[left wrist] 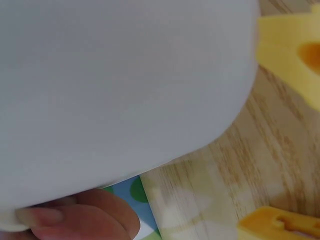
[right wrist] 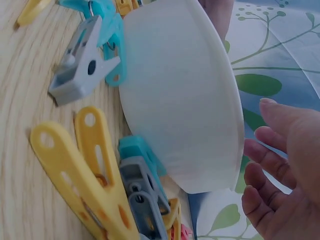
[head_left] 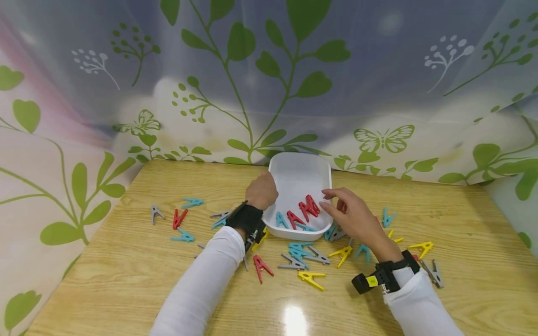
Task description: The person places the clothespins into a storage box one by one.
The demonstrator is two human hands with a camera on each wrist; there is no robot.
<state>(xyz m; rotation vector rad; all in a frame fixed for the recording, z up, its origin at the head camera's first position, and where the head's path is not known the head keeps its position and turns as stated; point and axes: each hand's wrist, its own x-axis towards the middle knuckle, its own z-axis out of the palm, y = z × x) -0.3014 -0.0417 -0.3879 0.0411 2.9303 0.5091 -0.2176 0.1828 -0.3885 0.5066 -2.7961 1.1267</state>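
Note:
My left hand (head_left: pixel 261 190) grips the left rim of a white basin (head_left: pixel 297 179); in the left wrist view its fingers (left wrist: pixel 87 220) lie against the basin's edge (left wrist: pixel 125 90). At the opposite rim my right hand (head_left: pixel 355 215) holds nothing, its fingers parted and slightly bent. The right wrist view has this hand (right wrist: pixel 287 165) beside the basin's outer wall (right wrist: pixel 180 95); whether a fingertip touches the rim, I cannot tell. Inside the basin, toward its near end, lie several red clips (head_left: pixel 312 205) and blue clips (head_left: pixel 281 220).
Loose clips lie on the wooden table (head_left: pixel 126 261) on both sides of the basin and in front of it, among them a yellow clip (head_left: pixel 311 280), a red clip (head_left: pixel 261 268) and a grey clip (head_left: pixel 434 274). A leaf-patterned cloth (head_left: pixel 378 93) hangs behind.

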